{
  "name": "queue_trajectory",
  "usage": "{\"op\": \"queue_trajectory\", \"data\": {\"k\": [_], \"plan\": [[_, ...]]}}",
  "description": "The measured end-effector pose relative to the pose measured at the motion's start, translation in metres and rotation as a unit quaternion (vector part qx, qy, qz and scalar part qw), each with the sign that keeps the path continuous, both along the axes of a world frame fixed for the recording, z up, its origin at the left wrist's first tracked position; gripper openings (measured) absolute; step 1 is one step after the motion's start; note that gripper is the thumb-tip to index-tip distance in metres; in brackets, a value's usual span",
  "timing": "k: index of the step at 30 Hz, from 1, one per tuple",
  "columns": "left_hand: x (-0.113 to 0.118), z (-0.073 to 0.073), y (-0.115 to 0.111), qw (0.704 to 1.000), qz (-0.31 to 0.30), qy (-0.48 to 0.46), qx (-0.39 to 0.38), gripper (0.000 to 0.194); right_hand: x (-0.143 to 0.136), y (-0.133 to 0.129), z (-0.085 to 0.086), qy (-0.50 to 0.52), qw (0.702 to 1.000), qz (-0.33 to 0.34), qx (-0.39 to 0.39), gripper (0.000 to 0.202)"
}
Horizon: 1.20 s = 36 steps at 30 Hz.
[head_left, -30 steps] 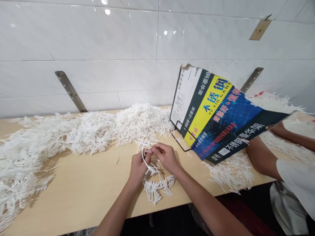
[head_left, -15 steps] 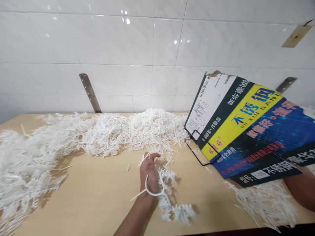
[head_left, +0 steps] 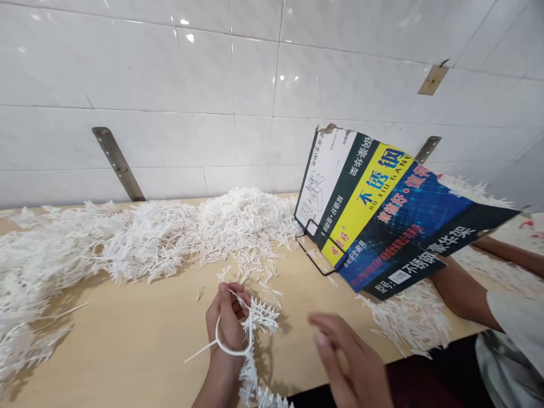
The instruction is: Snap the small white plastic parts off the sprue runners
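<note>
My left hand [head_left: 229, 317] is closed round a white plastic sprue [head_left: 247, 340], a thin moulded runner with a curved ring and rows of small toothed pieces. The ring loops across my wrist and a thin stem sticks out to the left. Part of the runner hangs down toward the front edge of the table. Slightly blurred, my right hand [head_left: 355, 360] is to the right of it, apart from the sprue, with thumb and fingers spread and nothing visible in them. Loose small white pieces [head_left: 242, 266] lie just beyond my left hand.
A long heap of white sprues [head_left: 140, 238] runs along the back and left of the wooden table [head_left: 140, 334]. At right a printed cardboard sheet [head_left: 369, 209] leans in a black wire stand [head_left: 323, 266]. Behind it a co-worker's arm [head_left: 463, 289] rests near another white pile [head_left: 414, 317].
My right hand has come into view from the lower edge. My left hand has turned and drawn nearer with the sprue. The view has swung right, showing more of the co-worker.
</note>
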State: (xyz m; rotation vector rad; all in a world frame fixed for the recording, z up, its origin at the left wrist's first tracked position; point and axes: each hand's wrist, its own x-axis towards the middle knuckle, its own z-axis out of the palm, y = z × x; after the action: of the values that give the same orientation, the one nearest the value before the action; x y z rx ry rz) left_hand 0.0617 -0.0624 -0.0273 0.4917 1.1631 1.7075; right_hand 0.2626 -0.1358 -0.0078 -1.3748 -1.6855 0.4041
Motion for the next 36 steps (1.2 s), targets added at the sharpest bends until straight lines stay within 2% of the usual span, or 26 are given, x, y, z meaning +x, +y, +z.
{"op": "queue_trajectory", "data": {"k": [2, 4, 5, 7, 10, 14, 17, 21, 28, 33, 36], "plan": [[0.000, -0.004, -0.002, 1.000, 0.010, -0.009, 0.004, 0.064, -0.027, 0.042, 0.013, 0.006, 0.992, 0.108, -0.061, 0.029], [0.000, -0.005, -0.001, 1.000, 0.024, -0.009, 0.011, 0.064, -0.048, 0.080, 0.019, 0.007, 0.965, 0.242, -0.097, 0.024], [-0.001, -0.004, -0.001, 0.999, 0.034, -0.008, 0.015, 0.064, -0.055, 0.096, 0.019, 0.006, 0.952, 0.290, -0.104, 0.020], [-0.002, -0.001, -0.001, 0.998, 0.058, -0.004, 0.021, 0.063, -0.062, 0.120, 0.016, -0.001, 0.938, 0.331, -0.099, 0.013], [-0.003, 0.003, -0.002, 0.998, 0.061, 0.005, 0.021, 0.057, -0.064, 0.141, 0.005, 0.003, 0.951, 0.304, -0.050, 0.014], [-0.003, 0.001, -0.001, 0.996, -0.039, 0.077, 0.007, 0.054, -0.062, 0.146, -0.009, 0.053, 0.961, 0.270, 0.008, 0.020], [-0.003, -0.006, 0.002, 0.985, -0.087, 0.148, 0.009, 0.044, -0.061, 0.144, -0.011, 0.081, 0.957, 0.279, -0.011, 0.025], [-0.005, -0.012, 0.004, 0.977, -0.073, 0.200, -0.001, 0.035, -0.060, 0.147, -0.005, 0.095, 0.949, 0.295, -0.054, 0.030], [-0.002, -0.012, 0.004, 0.976, -0.064, 0.208, -0.029, 0.038, -0.061, 0.146, -0.002, 0.093, 0.950, 0.297, -0.036, 0.012], [-0.002, -0.010, 0.004, 0.981, -0.084, 0.172, 0.016, 0.034, -0.056, 0.146, 0.001, 0.121, 0.908, 0.391, -0.094, 0.026], [-0.003, -0.008, 0.002, 0.982, -0.078, 0.173, -0.001, 0.034, -0.053, 0.149, -0.003, 0.138, 0.902, 0.379, -0.151, 0.029]]}}
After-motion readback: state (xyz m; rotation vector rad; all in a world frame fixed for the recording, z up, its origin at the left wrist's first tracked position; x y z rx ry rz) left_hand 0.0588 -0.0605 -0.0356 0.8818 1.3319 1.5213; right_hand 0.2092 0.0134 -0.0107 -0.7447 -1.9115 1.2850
